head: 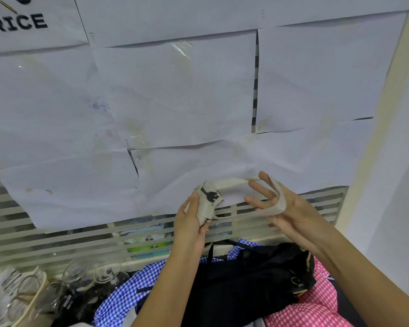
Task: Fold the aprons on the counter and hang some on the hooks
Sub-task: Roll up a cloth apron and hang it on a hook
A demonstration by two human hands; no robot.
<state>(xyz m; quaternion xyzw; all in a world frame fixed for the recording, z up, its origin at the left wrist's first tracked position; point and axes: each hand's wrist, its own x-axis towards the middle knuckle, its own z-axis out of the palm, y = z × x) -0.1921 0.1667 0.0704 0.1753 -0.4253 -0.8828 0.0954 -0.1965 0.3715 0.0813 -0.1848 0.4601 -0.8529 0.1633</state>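
Left hand [189, 224] grips cream apron [208, 199], right hand [293, 214] spread in its strap [234, 182], before paper-covered wall [175, 102].

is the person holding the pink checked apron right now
No, the pink checked apron lies untouched below; the left hand grips a beige bundle whose strap loops over the right hand.

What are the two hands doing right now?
Left hand: closed around a rolled cream apron.
Right hand: open, the apron's strap looped over its spread fingers.
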